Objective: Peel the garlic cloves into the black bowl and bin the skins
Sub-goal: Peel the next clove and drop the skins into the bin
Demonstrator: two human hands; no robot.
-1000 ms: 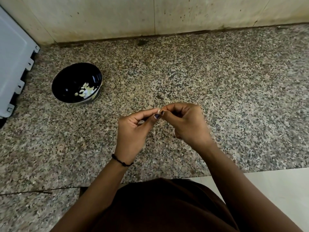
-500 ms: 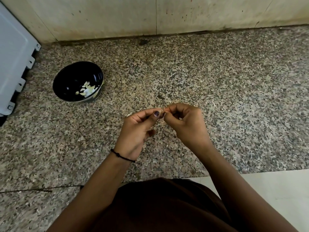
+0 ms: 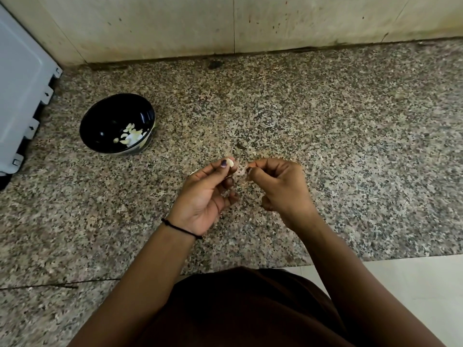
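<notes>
One garlic clove (image 3: 231, 163), pale, is pinched between the thumb and forefinger of the left hand (image 3: 208, 199). One strip of thin skin (image 3: 241, 170), stretched from the clove, is pinched at the fingertips of the right hand (image 3: 280, 186) just beside it. Both hands are held above one speckled granite counter (image 3: 325, 134). One black bowl (image 3: 100, 116) is set well apart to the left; one small cluster of peeled cloves (image 3: 131, 136) is held inside, too bunched for an exact count. One black cord (image 3: 180, 229) is worn on the left wrist. One white appliance (image 3: 20, 83) is placed at the left edge.
</notes>
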